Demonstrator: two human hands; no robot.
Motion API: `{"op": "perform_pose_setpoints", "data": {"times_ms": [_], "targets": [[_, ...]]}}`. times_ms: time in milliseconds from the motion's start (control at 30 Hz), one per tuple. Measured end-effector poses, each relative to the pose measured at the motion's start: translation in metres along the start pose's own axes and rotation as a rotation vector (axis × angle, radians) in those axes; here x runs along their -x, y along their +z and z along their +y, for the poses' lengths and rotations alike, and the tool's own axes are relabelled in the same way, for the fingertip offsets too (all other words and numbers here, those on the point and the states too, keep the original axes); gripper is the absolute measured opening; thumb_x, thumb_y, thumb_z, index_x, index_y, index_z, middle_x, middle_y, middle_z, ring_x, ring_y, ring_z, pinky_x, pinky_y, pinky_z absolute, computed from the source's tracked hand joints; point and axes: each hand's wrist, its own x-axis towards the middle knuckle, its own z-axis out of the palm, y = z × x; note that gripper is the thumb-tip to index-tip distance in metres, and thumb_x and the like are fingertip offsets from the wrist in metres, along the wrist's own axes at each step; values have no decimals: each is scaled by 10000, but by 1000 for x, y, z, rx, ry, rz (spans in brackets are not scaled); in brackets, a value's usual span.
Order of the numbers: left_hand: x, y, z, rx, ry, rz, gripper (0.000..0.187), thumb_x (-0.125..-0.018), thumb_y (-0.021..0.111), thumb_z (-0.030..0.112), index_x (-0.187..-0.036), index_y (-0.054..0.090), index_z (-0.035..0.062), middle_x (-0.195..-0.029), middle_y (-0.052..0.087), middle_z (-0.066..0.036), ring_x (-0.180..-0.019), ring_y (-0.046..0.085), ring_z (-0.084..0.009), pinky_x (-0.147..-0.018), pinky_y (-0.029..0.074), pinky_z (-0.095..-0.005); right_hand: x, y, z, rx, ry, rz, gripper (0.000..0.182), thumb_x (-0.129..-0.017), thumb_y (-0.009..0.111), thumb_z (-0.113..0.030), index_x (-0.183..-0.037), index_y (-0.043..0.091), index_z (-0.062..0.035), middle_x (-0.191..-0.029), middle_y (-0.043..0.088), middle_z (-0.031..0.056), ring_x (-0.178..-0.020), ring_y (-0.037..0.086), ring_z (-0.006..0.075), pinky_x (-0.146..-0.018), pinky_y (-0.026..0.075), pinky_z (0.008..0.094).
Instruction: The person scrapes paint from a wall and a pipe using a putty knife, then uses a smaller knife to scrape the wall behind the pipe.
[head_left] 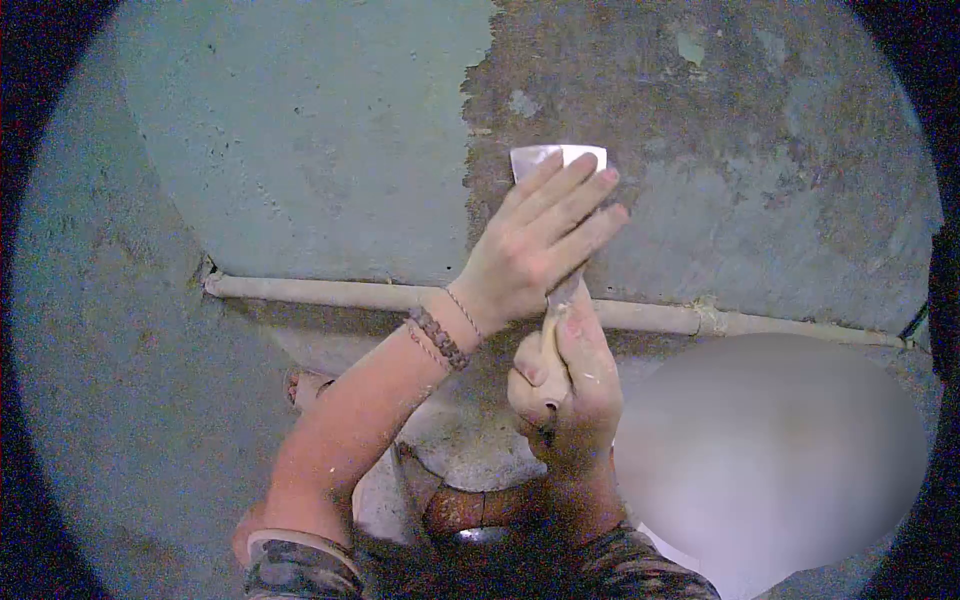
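Note:
A scraper with a wide, shiny blade and a light handle is held up against the wall, its blade edge pointing up. My right hand is wrapped round the handle. My left hand lies over the blade, its fingers stretched out and pressing on the metal, covering most of it. The blade is near the ragged border between the green paint on the left and the bare, brownish wall surface on the right.
A pale pipe runs across the wall below the blade, behind my left wrist. At the lower right a person in light clothing is partly blurred. Rough, dusty surfaces show below the pipe.

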Motion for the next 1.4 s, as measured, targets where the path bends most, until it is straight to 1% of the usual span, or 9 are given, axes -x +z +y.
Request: {"op": "perform_pose_setpoints", "data": {"times_ms": [200, 400, 533, 633, 700, 800, 1000, 1233, 1400], "targets": [[12, 13, -2, 86, 51, 30, 365, -782, 528, 135, -1135, 581, 60, -1340, 472, -134, -1283, 402, -304, -1079, 293, -477, 5, 4, -9, 181, -49, 103, 473, -947, 418, -188, -1345, 348, 58, -764, 510, 50, -591, 490, 96, -481, 410, 245], [20, 6, 2, 18, 4, -2, 340, -786, 530, 139, -1114, 598, 77, -1334, 484, -117, -1276, 413, -303, -1074, 296, -475, 1, 0, 6, -33, -17, 81, 535, -958, 427, -248, -1384, 295, 48, -714, 477, 20, -536, 419, 74, -453, 353, 210], [6, -10, -21, -19, 15, 88, 318, -788, 531, 133, -1092, 610, 86, -1320, 502, -105, -1267, 425, -298, -1070, 298, -471, -18, 16, -2, 394, -137, -59, 528, -967, 403, -225, -1399, 266, 46, -754, 485, 27, -503, 376, 82, -421, 332, 216], [2, -17, -20, 0, 3, 96, 300, -783, 536, 129, -1069, 616, 88, -1307, 515, -103, -1256, 437, -291, -1068, 297, -470, -16, 27, 3, -7, -47, -36, 492, -966, 390, -196, -1374, 304, 64, -820, 505, 58, -513, 402, 93, -414, 348, 226], [10, -16, -16, 71, 6, 59, 273, -780, 544, 130, -1039, 619, 84, -1303, 519, -97, -1250, 443, -288, -1065, 299, -466, -12, 27, 12, 543, -255, 108, 465, -963, 387, -185, -1358, 338, 54, -862, 515, 83, -527, 430, 90, -421, 361, 226], [6, -16, -25, 76, 38, 90, 255, -778, 549, 134, -1018, 617, 81, -1302, 521, -93, -1248, 446, -285, -1062, 304, -462, -16, 41, 6, 124, -93, 36, 516, -980, 337, -261, -1448, 196, -95, -590, 406, 31, -335, 284, 60, -298, 205, 214], [13, -16, -20, 94, 11, 85, 227, -772, 558, 134, -985, 613, 80, -1283, 536, -95, -1246, 448, -286, -1064, 301, -459, -5, 35, 9, 300, -69, 102, 502, -969, 369, -274, -1385, 313, 1, -700, 509, 45, -492, 447, 86, -398, 351, 216], [-11, -32, -34, 58, 26, 101, 235, -762, 575, 125, -991, 618, 104, -1274, 544, -78, -1247, 448, -273, -1070, 301, -451, -21, 55, -8, 63, -5, -29, 533, -977, 367, -317, -1453, 195, -151, -593, 409, 14, -361, 324, 59, -300, 228, 209], [-28, -44, -53, 53, 96, 100, 234, -803, 559, 180, -1010, 625, 93, -1271, 548, -95, -1256, 441, -285, -1065, 298, -457, -32, 76, -16, 88, -81, -42, 515, -978, 372, -325, -1444, 229, -158, -600, 419, 9, -367, 335, 53, -293, 225, 206]]}}
